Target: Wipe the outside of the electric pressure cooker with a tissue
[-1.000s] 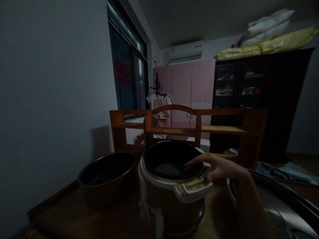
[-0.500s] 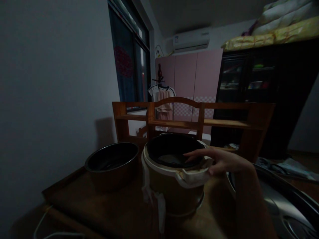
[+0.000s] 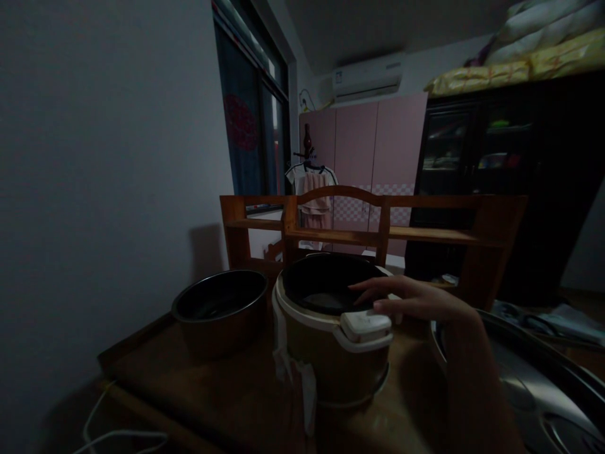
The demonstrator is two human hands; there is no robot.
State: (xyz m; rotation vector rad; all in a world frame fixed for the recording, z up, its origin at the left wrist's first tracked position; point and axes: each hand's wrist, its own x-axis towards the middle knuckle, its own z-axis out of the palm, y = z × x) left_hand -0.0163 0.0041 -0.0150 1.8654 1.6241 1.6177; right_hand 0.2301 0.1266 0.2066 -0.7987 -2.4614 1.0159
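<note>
A rice cooker (image 3: 340,366) with a pale rim and a dark inner pot (image 3: 326,277) stands uncovered on the wooden table. On its front edge sits a white block-like part (image 3: 366,325). My right hand (image 3: 411,299) hovers at the cooker's right rim, fingers spread and pointing left over the opening. It holds nothing; whether the thumb touches the white part I cannot tell. Pale and pinkish cloth-like material (image 3: 307,391) hangs at the cooker's front left. My left hand is out of view.
A dark-lined metal pot (image 3: 222,321) stands left of the cooker, near the wall. At the right lies a large round metal object with a dark rim (image 3: 534,391). Behind rises a wooden shelf rack (image 3: 335,236). A white cable (image 3: 127,434) loops at the lower left.
My right thumb has lifted from the cooker's front right edge and moved left. The white part at the front now shows as a raised block. The view has shifted slightly.
</note>
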